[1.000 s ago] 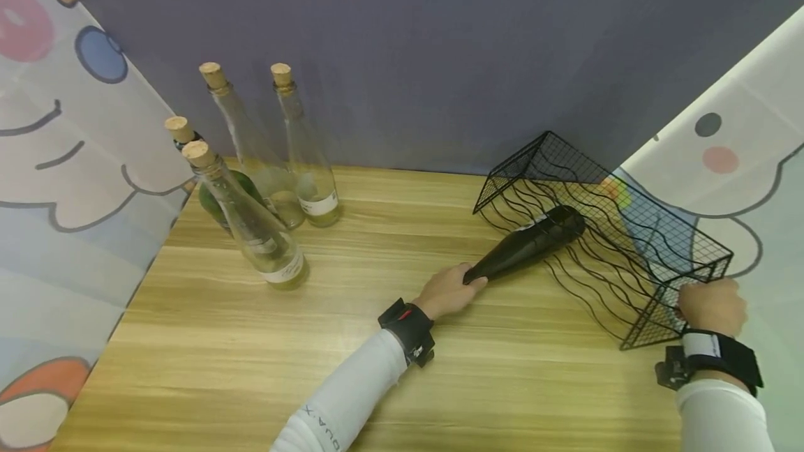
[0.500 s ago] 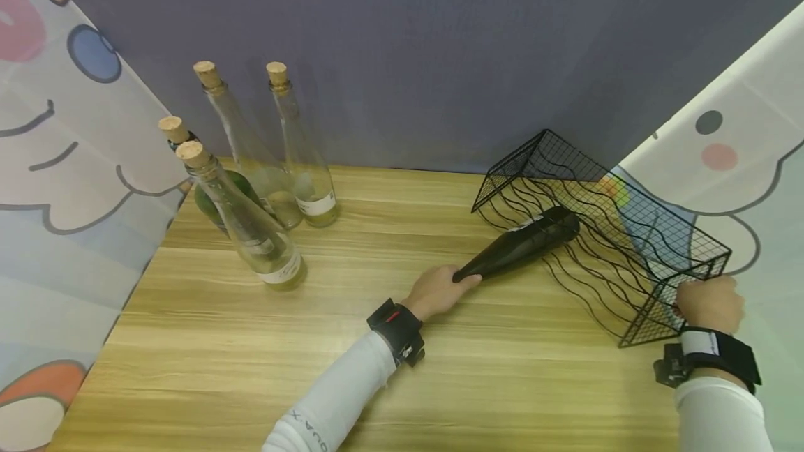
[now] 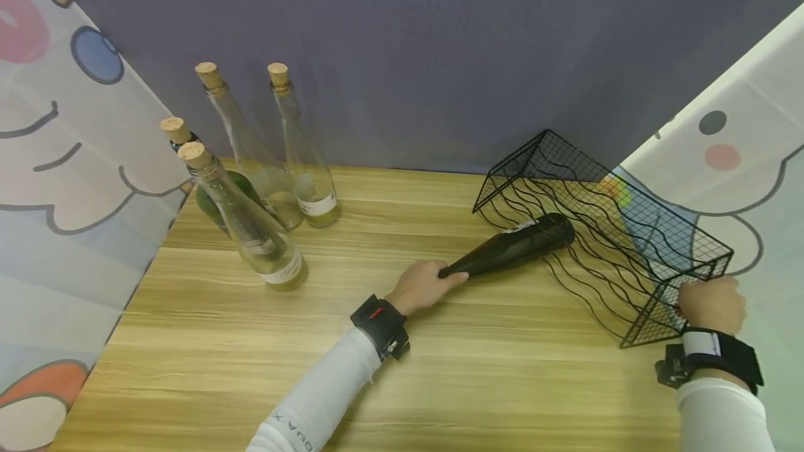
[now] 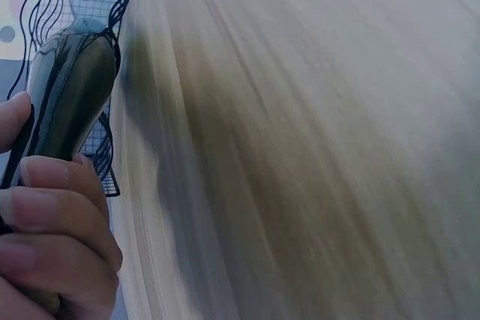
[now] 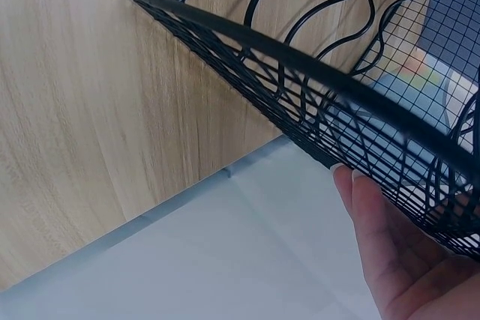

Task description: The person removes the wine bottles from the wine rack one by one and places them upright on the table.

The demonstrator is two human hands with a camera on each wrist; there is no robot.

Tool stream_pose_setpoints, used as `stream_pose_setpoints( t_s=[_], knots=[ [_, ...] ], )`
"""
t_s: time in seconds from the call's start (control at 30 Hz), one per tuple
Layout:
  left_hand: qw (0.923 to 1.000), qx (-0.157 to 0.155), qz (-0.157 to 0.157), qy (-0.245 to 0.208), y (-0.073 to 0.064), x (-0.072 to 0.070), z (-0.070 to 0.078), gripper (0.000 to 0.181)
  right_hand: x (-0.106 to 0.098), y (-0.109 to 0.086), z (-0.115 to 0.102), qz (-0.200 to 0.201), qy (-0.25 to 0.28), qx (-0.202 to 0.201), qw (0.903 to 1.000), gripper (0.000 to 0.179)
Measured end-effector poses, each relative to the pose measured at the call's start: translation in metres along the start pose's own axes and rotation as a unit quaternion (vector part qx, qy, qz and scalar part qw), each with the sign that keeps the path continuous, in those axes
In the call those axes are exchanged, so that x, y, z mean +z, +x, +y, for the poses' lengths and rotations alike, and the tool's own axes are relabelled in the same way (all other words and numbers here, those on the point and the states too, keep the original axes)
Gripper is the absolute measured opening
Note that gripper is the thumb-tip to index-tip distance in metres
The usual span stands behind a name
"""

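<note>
My left hand [image 3: 419,286] grips a dark glass bottle [image 3: 511,246] by its neck, with the fingers curled round it in the left wrist view. The bottle slants over the table, its base end among the wavy bars of a black wire wine rack [image 3: 659,309]. Whether the base rests on the bars I cannot tell. My right hand [image 3: 712,305] holds the near end of that rack. In the right wrist view its fingertips [image 5: 352,181] lie against the outside of the mesh panel, and the thumb is partly hidden behind the wires.
Several corked bottles stand at the left: clear ones, such as the front bottle [image 3: 251,225], and a green bottle [image 3: 207,204] partly hidden behind it. A grey wall [image 3: 402,54] bounds the wooden table [image 3: 402,389] at the back. Patterned sheets hang on both sides.
My left hand has drawn the dark bottle a little to the left, partly off the rack's wires. The right hand and the rack have stayed put.
</note>
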State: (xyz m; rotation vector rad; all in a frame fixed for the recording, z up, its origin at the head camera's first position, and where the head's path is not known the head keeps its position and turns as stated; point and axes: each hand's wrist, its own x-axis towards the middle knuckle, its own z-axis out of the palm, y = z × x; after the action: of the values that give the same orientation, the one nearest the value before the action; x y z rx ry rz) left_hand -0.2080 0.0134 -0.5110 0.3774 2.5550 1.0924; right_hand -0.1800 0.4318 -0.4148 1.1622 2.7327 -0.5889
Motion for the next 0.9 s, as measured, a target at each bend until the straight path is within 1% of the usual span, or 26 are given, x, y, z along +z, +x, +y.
stream_pose_setpoints(
  t_s=[0.07, 0.2, 0.33, 0.43, 0.63, 0.8, 0.9],
  knots=[
    [1.0, -0.002, 0.0, -0.002, -0.001, -0.002, -0.001, 0.057, 0.0, 0.0, 0.0, 0.003, 0.001, 0.001, 1.0, 0.063],
    [0.9999, -0.007, -0.003, -0.009, -0.004, -0.005, -0.004, 0.054, 0.001, 0.001, 0.0, 0.003, 0.001, 0.002, 1.0, 0.063],
    [0.9998, -0.001, -0.002, -0.022, -0.006, -0.009, -0.006, 0.051, 0.001, 0.002, 0.0, -0.002, 0.0, 0.007, 1.0, 0.064],
    [0.9996, 0.005, -0.001, -0.028, -0.007, -0.012, -0.009, 0.053, 0.002, 0.004, 0.0, -0.002, 0.0, 0.009, 1.0, 0.066],
    [0.9998, 0.004, -0.005, -0.02, -0.008, -0.014, -0.014, 0.056, 0.004, 0.006, 0.001, 0.002, -0.003, 0.009, 1.0, 0.065],
    [0.9998, -0.004, -0.008, -0.019, -0.012, -0.018, -0.013, 0.058, 0.003, 0.005, 0.001, 0.0, -0.003, 0.01, 0.9999, 0.064],
    [0.9995, -0.009, -0.011, -0.027, -0.015, -0.021, -0.012, 0.057, 0.002, 0.004, 0.0, 0.0, -0.003, 0.007, 1.0, 0.064]
  ],
)
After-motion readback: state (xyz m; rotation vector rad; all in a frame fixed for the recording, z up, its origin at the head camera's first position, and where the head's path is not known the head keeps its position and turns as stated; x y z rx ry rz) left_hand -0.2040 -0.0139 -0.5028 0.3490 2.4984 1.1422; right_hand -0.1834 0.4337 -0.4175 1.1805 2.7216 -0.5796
